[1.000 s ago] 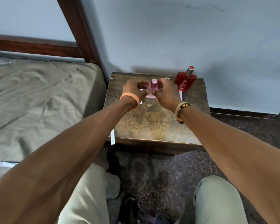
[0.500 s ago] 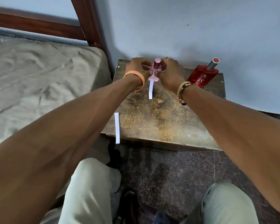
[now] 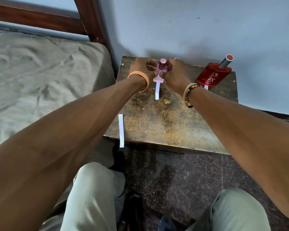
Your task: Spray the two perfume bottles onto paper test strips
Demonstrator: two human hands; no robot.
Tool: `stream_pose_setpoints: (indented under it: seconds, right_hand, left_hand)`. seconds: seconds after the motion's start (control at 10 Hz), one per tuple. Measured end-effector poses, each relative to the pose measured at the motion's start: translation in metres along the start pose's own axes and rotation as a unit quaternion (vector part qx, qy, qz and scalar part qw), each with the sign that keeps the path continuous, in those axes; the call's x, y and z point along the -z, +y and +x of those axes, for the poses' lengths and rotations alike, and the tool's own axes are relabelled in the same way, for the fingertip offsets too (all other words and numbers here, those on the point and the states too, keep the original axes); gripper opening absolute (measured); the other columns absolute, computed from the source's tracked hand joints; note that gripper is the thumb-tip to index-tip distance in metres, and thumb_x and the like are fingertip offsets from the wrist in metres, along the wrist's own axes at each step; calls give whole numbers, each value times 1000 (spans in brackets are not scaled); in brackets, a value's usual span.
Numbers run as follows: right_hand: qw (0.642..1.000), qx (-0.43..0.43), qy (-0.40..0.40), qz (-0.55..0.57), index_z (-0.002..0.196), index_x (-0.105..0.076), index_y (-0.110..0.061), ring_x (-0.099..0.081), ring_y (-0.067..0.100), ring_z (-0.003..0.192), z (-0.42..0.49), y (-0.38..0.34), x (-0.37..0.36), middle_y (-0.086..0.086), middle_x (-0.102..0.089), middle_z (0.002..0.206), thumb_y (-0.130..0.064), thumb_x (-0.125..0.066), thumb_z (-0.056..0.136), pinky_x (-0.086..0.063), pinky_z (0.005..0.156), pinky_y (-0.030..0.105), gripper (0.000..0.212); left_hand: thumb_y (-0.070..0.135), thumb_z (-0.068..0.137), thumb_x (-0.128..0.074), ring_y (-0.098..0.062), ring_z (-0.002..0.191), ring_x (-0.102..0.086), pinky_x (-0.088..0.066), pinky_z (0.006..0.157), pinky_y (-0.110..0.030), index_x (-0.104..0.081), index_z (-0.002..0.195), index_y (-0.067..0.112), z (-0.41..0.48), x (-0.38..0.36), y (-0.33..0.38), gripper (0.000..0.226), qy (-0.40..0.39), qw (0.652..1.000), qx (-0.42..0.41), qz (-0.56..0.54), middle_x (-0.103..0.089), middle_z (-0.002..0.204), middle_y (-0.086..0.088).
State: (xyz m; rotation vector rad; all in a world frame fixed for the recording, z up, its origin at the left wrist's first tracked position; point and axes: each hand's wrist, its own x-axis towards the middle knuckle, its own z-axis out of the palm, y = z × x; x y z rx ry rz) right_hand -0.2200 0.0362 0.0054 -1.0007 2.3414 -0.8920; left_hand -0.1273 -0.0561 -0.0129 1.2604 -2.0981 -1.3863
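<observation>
A small pink perfume bottle (image 3: 159, 73) with a dark pink cap stands at the back of a worn wooden table (image 3: 170, 120). My left hand (image 3: 140, 69) and my right hand (image 3: 175, 74) both close around it from either side. A white paper strip (image 3: 157, 90) lies under the bottle's front, pointing toward me. A red perfume bottle (image 3: 213, 75) with a silver, red-topped cap stands at the back right, with another strip's end (image 3: 206, 87) showing at its base. A third strip (image 3: 121, 130) hangs over the table's front left edge.
A bed with a grey-green sheet (image 3: 40, 80) and a dark wooden frame (image 3: 90, 20) lies to the left of the table. A pale wall rises right behind the table. My knees (image 3: 97, 189) and a dark speckled floor (image 3: 173, 177) are below.
The view has tilted down and shifted. The strip under the pink bottle has come into view in front of it. Both hands stay on the pink bottle.
</observation>
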Motion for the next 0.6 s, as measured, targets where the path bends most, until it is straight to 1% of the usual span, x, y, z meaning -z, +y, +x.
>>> stream_pose_setpoints:
  seconds: [0.2, 0.3, 0.4, 0.5, 0.6]
  right_hand:
    - [999, -3, -25, 33, 114, -62, -12, -62, 19, 98, -1, 5, -6, 5, -67, 107, -4, -63, 91, -52, 86, 32, 24]
    - [999, -4, -25, 34, 112, -61, -14, -62, 20, 98, 0, 7, -7, 4, -66, 105, -5, -63, 91, -54, 87, 36, 22]
    - [999, -7, -24, 24, 113, -60, -14, -63, 21, 100, 0, 7, -6, 3, -67, 107, -7, -65, 90, -54, 87, 36, 25]
    - [999, -35, -34, 1, 130, -52, -12, -60, 24, 114, 1, 12, -9, 6, -64, 123, -14, -75, 83, -51, 95, 40, 52]
    - [998, -52, -17, -28, 142, -42, -11, -57, 30, 121, 9, 27, -16, 9, -60, 132, -14, -80, 76, -52, 96, 47, 76]
  left_hand:
    - [6, 77, -77, -15, 86, -71, -59, 81, -35, -72, 101, 12, 1, -3, -4, 26, -11, 1000, 20, 6, -74, 94, -4]
    - [5, 77, -76, -15, 86, -71, -59, 82, -35, -72, 102, 12, 0, -2, -5, 26, -12, 1000, 22, -3, -74, 94, -5]
    - [2, 75, -77, -14, 86, -71, -59, 81, -34, -71, 105, 12, -2, -1, -4, 32, -12, 1000, 26, -4, -74, 94, -4]
    - [-1, 73, -76, -16, 86, -70, -60, 79, -35, -69, 107, 11, -5, -1, -4, 37, -26, 999, 35, 3, -73, 95, -5]
    - [-1, 74, -76, -15, 86, -69, -59, 81, -34, -70, 105, 15, -8, -2, -6, 35, 1, 998, 46, 47, -72, 92, 0]
